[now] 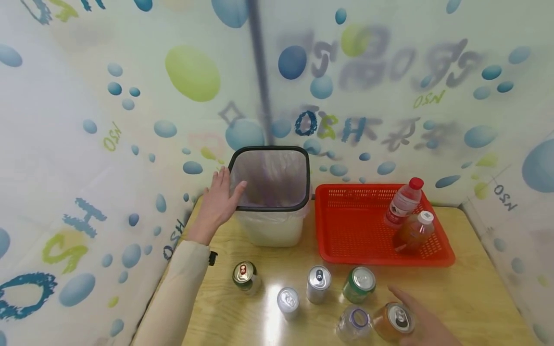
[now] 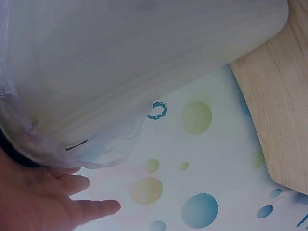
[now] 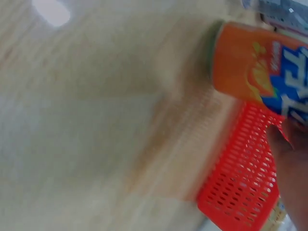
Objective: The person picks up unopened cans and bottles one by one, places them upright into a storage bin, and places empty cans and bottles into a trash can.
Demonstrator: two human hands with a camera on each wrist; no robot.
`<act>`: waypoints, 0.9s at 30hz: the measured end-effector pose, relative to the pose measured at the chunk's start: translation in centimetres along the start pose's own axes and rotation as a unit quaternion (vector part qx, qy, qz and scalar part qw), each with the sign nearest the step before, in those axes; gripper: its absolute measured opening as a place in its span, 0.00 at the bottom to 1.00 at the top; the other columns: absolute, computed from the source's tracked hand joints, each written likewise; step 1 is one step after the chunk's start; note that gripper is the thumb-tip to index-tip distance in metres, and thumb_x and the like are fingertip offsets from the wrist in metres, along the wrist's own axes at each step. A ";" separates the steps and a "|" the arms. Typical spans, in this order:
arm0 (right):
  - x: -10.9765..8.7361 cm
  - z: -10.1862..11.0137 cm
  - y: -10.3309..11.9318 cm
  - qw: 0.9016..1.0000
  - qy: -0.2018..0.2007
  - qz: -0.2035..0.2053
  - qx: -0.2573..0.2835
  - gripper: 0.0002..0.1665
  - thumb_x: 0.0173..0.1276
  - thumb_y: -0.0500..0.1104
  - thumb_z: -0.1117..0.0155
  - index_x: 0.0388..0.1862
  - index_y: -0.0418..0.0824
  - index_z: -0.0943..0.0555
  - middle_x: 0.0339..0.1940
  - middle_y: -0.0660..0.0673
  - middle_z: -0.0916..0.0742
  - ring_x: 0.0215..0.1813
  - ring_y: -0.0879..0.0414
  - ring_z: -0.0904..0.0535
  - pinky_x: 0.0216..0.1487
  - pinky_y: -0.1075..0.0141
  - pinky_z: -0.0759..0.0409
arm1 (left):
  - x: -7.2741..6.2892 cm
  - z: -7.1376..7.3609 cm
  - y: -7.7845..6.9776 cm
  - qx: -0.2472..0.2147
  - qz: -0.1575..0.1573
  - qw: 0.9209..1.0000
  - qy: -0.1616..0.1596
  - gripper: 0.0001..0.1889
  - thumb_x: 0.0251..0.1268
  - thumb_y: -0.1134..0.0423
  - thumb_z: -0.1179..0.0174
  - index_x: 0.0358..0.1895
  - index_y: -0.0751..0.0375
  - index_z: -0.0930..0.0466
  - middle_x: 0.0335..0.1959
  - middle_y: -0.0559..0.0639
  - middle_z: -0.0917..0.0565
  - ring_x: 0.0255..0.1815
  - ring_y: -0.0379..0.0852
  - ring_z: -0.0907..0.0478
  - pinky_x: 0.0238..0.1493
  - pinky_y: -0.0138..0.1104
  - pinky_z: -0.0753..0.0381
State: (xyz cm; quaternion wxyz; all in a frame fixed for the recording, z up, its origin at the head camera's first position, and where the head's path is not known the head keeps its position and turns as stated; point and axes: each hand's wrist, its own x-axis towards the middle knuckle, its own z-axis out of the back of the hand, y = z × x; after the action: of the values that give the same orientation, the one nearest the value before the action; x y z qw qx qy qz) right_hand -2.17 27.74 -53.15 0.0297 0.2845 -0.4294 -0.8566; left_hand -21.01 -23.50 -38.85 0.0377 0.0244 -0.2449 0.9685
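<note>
A bin (image 1: 270, 228) with a black rim and a clear plastic liner stands upright on the table. My left hand (image 1: 220, 201) lies with extended fingers on its left rim; in the left wrist view, that hand (image 2: 45, 199) shows beside the bin's wall (image 2: 110, 62). Close beside an orange soda can (image 1: 386, 323) is my right hand (image 1: 426, 324), its index finger stretched out past the can top. The right wrist view has the orange can (image 3: 245, 62) above the hand (image 3: 294, 168); whether they touch I cannot tell.
Left of the orange can stand a clear plastic bottle (image 1: 352, 324), a green can (image 1: 359, 284), two silvery cans (image 1: 318, 283) and a dark green can (image 1: 246, 278). A red perforated basket (image 1: 346, 235) holds a red-capped bottle (image 1: 403, 202) and a white-capped bottle (image 1: 413, 233). Patterned sheeting surrounds the table.
</note>
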 end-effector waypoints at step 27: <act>0.7 -2.0 -0.7 0.994 -0.106 -0.015 -0.033 0.46 0.58 0.61 0.20 0.69 0.45 0.29 0.60 0.43 0.17 0.53 0.53 0.20 0.48 0.61 0.20 | 0.0 -0.2 -0.1 -0.008 0.009 1.000 0.000 0.50 0.79 0.29 0.68 0.83 0.68 0.63 0.85 0.62 0.61 0.85 0.62 0.65 0.78 0.64 0.57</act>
State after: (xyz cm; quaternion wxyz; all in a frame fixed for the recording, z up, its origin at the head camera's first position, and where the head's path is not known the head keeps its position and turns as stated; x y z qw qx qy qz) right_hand -1.55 26.52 -54.96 -0.0198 0.1973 -0.3974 -0.8960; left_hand -21.04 -23.35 -38.97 0.0288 0.0218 -0.2529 0.9668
